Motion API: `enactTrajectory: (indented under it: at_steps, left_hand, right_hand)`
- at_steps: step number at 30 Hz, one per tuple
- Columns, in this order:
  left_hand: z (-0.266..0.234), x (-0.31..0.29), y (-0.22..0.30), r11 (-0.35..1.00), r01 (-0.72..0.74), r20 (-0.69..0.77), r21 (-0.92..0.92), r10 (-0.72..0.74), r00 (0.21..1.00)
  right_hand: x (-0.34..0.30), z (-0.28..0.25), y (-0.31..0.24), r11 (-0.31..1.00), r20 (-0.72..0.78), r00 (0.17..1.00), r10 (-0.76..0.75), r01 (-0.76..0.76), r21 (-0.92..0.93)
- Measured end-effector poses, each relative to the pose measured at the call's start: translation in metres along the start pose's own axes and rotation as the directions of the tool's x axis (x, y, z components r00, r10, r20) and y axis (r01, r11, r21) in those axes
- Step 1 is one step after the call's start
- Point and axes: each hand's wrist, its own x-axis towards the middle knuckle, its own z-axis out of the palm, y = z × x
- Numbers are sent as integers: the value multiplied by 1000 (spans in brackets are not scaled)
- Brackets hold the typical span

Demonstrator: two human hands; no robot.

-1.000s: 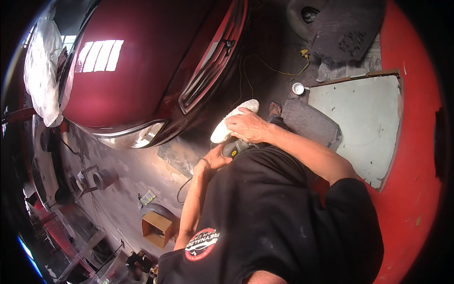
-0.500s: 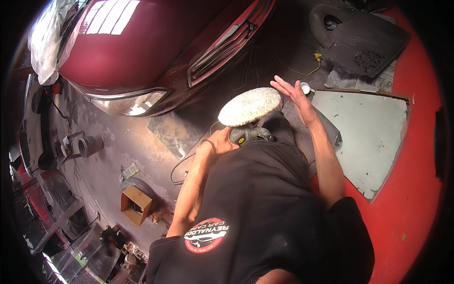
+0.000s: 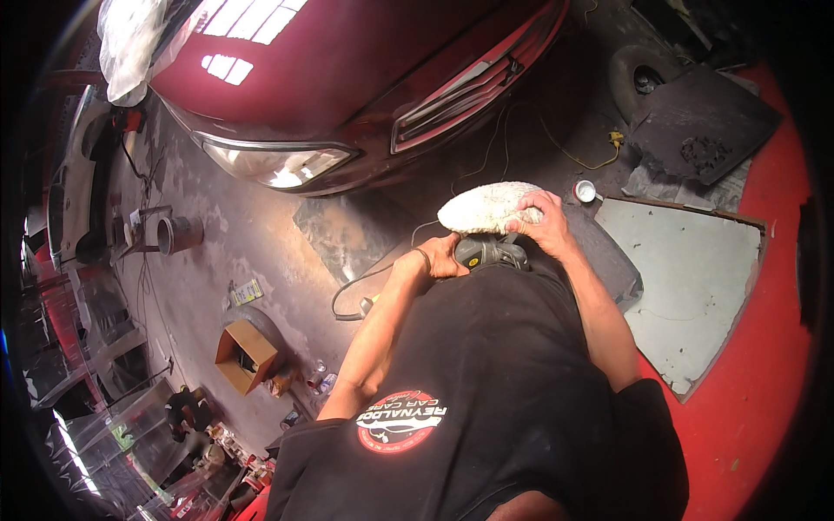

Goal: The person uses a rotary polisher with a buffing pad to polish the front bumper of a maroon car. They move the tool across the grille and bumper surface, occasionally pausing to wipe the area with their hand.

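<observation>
A round, cream-white wool polishing pad [image 3: 478, 208] faces up and away from my body, fixed on a dark polisher [image 3: 491, 253] that rests against my lap. My left hand [image 3: 441, 257] is wrapped round the polisher's side, its fingers partly hidden under the pad. With fingers curled over the pad's right edge, my right hand [image 3: 542, 222] grips the fleece. Part of the tool's yellow body and a black power cord [image 3: 347, 315] show left of my left forearm.
Ahead stands a dark red car [image 3: 330, 95] with its headlight and grille towards me. At right a pale panel [image 3: 691, 282] lies by a red surface [image 3: 738, 417]. A small white-rimmed can [image 3: 585, 191], a bucket [image 3: 181, 234] and an open cardboard box [image 3: 246, 358] sit around.
My right hand, raised open beside the pad before, has come down onto its right edge and closed on it. The pad has tilted, and the view has shifted.
</observation>
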Motion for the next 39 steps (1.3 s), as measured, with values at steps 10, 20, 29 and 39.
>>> enactTrajectory:
  at_steps: [10, 20, 29, 39]
  left_hand:
    - [1, -9, 9, 998, -62, -23, -9, 62, 998]
    - [9, -5, -27, 999, -44, -47, -11, 44, 998]
    - [-6, -11, -12, 996, -59, -41, 65, 62, 997]
    - [-8, -4, -18, 995, -96, -34, -40, 94, 995]
  right_hand:
    - [64, -23, -54, 872, 603, 782, -155, 395, -288]
    - [9, -11, -43, 989, 503, 859, -97, 140, -47]
    - [-7, -11, -35, 989, -34, 991, -130, 127, -75]
    - [13, -14, -52, 951, 228, 973, -38, 105, -291]
